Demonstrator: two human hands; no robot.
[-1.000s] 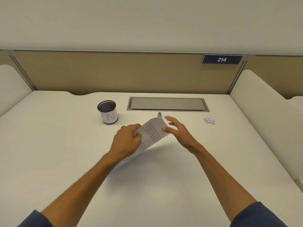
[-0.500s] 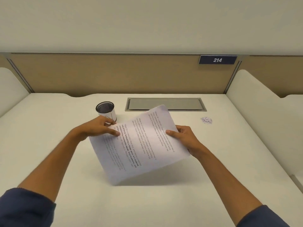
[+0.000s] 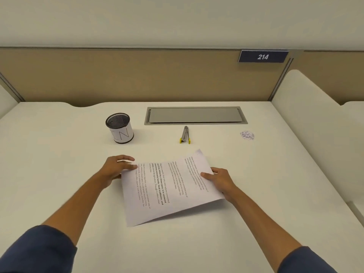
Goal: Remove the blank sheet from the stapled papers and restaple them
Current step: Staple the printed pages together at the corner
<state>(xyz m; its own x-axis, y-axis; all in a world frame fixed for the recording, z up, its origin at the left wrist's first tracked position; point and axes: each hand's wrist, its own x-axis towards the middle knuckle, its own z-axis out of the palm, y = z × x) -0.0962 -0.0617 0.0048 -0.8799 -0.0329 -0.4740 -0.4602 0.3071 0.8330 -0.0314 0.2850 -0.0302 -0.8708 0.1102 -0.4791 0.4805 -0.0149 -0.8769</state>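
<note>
A: As the papers (image 3: 169, 186) lie between the two hands, which hand has hold of them?

B: Both. The right hand (image 3: 220, 182) pinches the right edge, thumb on top and fingers underneath. The left hand (image 3: 116, 168) grips the left corner, its fingertips blurred against the edge.

A: Are the papers flat on the desk (image 3: 59, 174)?

B: Not quite. The near corner sits low by the desk, and a shadow shows under the right edge, so that side is lifted.

A: How do they look?

B: White, with printed text on the top sheet, some lines in bold. The lines run sideways to the person. The long axis goes from the near left, below the left hand, up to the far right corner beyond the right hand. I cannot tell where the staple sits.

A: What lies beyond the hands?

B: A stapler (image 3: 185, 135), silver with yellow at its near end, is past the papers, pointing away. Beyond the left hand stands a mesh cup (image 3: 120, 128) wrapped in a white label with handwritten letters; nothing shows inside it. Far beyond the right hand is a small heap of paper scraps (image 3: 247, 135).
</note>
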